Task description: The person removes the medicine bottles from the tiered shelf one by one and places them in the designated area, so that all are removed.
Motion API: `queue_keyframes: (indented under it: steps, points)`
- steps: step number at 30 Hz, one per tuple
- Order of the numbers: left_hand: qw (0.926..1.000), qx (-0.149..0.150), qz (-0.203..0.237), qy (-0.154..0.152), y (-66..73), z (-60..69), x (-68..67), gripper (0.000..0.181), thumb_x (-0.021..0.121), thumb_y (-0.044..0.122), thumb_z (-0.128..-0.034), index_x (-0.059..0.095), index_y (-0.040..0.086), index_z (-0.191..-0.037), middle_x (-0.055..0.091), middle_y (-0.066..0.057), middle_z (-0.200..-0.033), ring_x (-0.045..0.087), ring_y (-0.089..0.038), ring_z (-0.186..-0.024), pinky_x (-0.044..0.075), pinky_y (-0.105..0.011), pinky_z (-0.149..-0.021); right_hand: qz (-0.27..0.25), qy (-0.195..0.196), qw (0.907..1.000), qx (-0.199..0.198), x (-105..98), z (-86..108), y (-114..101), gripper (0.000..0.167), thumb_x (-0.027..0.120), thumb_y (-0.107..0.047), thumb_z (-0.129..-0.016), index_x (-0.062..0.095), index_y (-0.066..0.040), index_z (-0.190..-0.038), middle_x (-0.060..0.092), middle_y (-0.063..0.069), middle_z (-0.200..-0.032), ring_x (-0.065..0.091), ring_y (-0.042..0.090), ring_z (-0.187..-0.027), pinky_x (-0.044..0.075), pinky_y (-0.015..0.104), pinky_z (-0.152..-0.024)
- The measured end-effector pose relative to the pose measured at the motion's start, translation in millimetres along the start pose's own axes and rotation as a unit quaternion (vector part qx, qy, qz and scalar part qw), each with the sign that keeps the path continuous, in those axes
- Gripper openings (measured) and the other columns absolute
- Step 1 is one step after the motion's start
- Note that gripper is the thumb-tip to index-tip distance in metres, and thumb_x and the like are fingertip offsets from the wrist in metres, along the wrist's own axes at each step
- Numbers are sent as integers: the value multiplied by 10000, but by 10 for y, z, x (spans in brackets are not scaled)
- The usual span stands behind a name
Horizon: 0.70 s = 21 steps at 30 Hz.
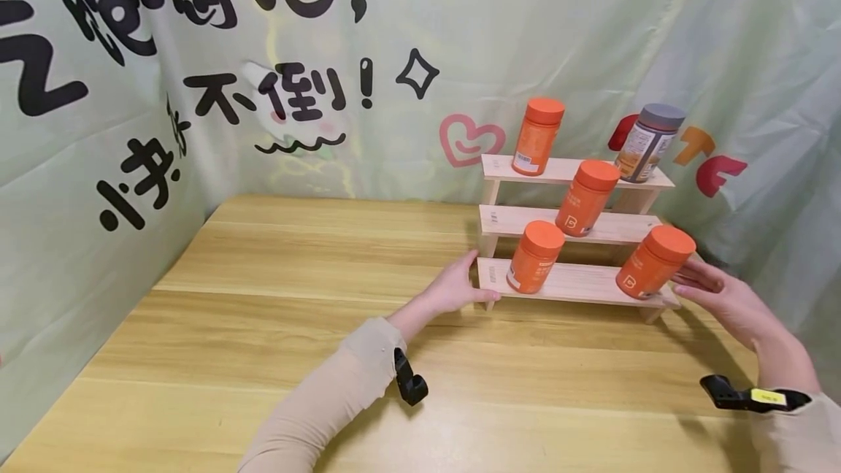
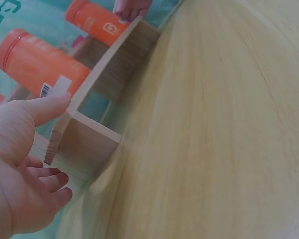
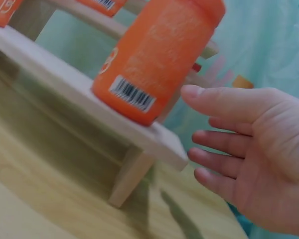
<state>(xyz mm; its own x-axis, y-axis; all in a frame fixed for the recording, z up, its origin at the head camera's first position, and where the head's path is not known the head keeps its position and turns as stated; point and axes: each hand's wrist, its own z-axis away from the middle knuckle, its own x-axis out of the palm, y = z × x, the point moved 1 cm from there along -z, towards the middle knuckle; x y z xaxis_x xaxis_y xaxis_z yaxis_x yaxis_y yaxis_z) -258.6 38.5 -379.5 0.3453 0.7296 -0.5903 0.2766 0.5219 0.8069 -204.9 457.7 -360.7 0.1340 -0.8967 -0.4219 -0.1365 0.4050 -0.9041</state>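
Note:
A three-tier wooden shelf [image 1: 578,285] holds several orange jars, one [image 1: 535,258] at the left of the lowest tier and another [image 1: 655,261] at its right. My left hand [image 1: 453,287] is at the lowest tier's left end, its thumb along the front edge; in the left wrist view the thumb of the left hand [image 2: 25,144] lies by the board's corner, fingers loosely bent. Beside the right end is my right hand [image 1: 732,301]; in the right wrist view the right hand [image 3: 259,144] has its fingers extended close to the board's end, with nothing gripped.
On the top tier stand an orange jar [image 1: 538,137] and a grey-lidded jar [image 1: 649,142]; one orange jar [image 1: 587,198] is on the middle tier. The wooden table [image 1: 315,276] extends left and in front. A printed curtain [image 1: 368,13] hangs behind.

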Motion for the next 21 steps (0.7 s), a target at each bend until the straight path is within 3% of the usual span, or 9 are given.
queue_keyframes:
  steps: [7,11,13,14,17,20,21]
  points:
    - [9999,-51,146,52,-48,-18,33,884,769,287,-763,277,5,-1441,401,-167,-1412,409,-259,-1270,354,-373,-1030,1223,2,9921,288,147,-38,31,551,557,-180,-934,325,-69,-1421,422,-334,-1097,390,-209,-975,360,70,-711]
    - [9997,-115,199,113,-47,-21,44,857,769,278,-764,302,21,-1436,422,-165,-1398,422,-263,-1259,364,-378,-1022,1346,-35,9902,381,177,-44,46,598,561,-220,-933,293,-35,-1435,409,-302,-1159,359,-216,-979,348,48,-720]
    - [9996,-138,216,132,-41,-25,46,853,772,273,-761,311,26,-1434,433,-163,-1390,425,-263,-1256,365,-380,-1020,1312,-87,9901,495,182,-43,51,647,542,-235,-943,222,-7,-1457,398,-223,-1272,339,-202,-1010,338,38,-735]
    - [9995,-152,217,146,-38,-26,45,851,775,271,-758,316,28,-1432,439,-160,-1386,427,-261,-1254,366,-381,-1019,1257,-121,9905,552,185,-43,53,668,533,-236,-948,183,3,-1463,381,-142,-1357,331,-173,-1062,344,67,-836]
    - [9994,-191,235,177,-31,-27,40,847,782,258,-751,327,32,-1429,449,-154,-1379,432,-258,-1250,365,-381,-1019,1084,-208,9915,687,197,-49,60,715,521,-237,-952,95,20,-1465,193,162,-1511,240,57,-1319,250,355,-1087]
    - [9992,-212,276,200,-33,-27,36,840,785,250,-747,337,32,-1424,450,-148,-1380,436,-254,-1248,365,-376,-1020,932,-317,9923,745,210,-55,50,753,528,-229,-948,43,45,-1454,24,338,-1467,65,392,-1365,105,691,-987]
    - [9991,-221,296,211,-36,-27,37,838,786,249,-747,339,31,-1423,448,-147,-1382,437,-252,-1247,365,-373,-1019,914,-343,9924,753,213,-56,47,765,533,-226,-944,32,53,-1450,6,348,-1461,32,463,-1337,96,706,-973]
